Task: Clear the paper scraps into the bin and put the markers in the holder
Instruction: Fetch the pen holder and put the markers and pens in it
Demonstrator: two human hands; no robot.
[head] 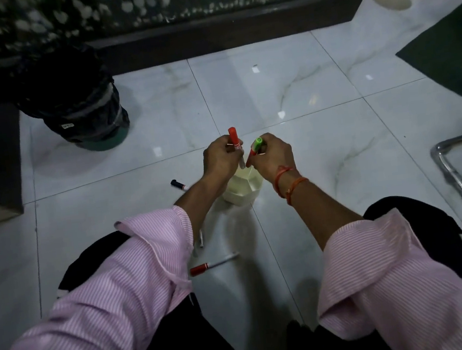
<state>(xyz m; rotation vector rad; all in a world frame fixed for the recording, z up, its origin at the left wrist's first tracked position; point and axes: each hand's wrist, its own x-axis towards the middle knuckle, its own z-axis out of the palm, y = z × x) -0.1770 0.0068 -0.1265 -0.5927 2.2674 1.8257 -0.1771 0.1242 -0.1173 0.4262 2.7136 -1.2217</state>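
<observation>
**Both hands gripping markers over the holder**

Nearest the camera, two pink striped sleeves (126, 278) are reaching forward over dark trousers; the person is sitting low over a white marble floor (300, 85).

Between the knees, a red-capped marker (210, 265) is lying loose on the floor. A second loose pen (201, 238) is showing only partly beside the left forearm, its colour unclear.

Further out, a pale holder (242, 191) is standing on the floor, partly covered by both wrists. A black-capped marker (178, 184) is lying on the floor just left of it.

Above the holder, the left hand (220, 158) is closing its grip round a red marker (235, 142), held nearly upright, lower end pointing down towards the holder. The right hand (272, 155) is gripping a green-capped marker (256, 147), tilted, orange end down towards the holder. Orange threads are circling the right wrist.

Farther away, at far left, a bin (81, 106) lined with a black bag is standing on the floor, well apart from the holder. Small white scraps (255, 69) are lying on the tiles beyond the hands.
</observation>
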